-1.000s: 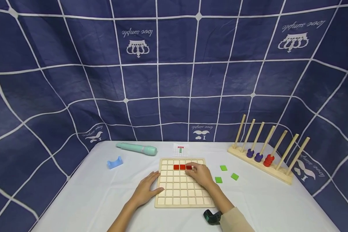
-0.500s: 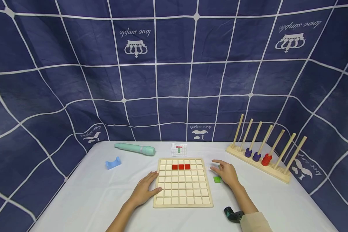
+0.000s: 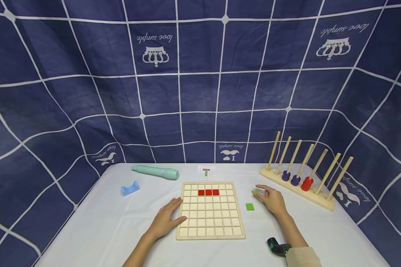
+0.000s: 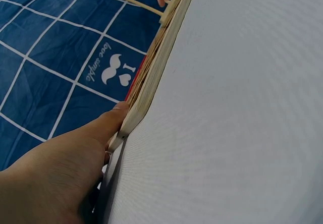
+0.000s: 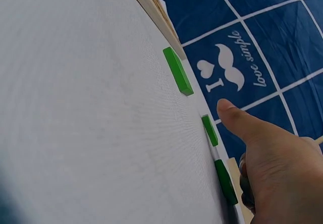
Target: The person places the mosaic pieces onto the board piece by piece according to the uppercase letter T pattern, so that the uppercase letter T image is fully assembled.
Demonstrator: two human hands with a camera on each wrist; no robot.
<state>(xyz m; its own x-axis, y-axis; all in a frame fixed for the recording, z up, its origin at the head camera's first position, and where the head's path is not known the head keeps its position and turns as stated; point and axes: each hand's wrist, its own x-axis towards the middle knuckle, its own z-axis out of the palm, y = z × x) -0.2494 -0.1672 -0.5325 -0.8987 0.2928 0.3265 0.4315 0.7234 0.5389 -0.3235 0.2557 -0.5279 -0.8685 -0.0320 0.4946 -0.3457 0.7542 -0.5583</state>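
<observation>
A light wooden grid board (image 3: 208,236) lies in the middle of the table, with a short row of red tiles (image 3: 208,192) in its second row from the top. My left hand (image 3: 165,219) rests along the board's left edge, fingers straight and thumb at the rim. Right of the board, my right hand (image 3: 273,202) hovers over loose green tiles with its fingers loosely bent. One green tile (image 3: 250,207) lies bare near the board, while another green tile (image 3: 255,191) peeks out by the fingertips. A darker green tile (image 5: 226,182) sits beneath the hand in the right wrist view.
Behind the board lies a small pattern card (image 3: 206,173) with red and green squares. A mint-green cylinder (image 3: 156,171) and a blue cradle (image 3: 130,188) are at the back left. A wooden peg rack (image 3: 297,189) with purple and red beads stands at the right.
My right hand has left the red tile at the end of the row and moved right over the green tiles. The left hand keeps its place at the board's edge.
</observation>
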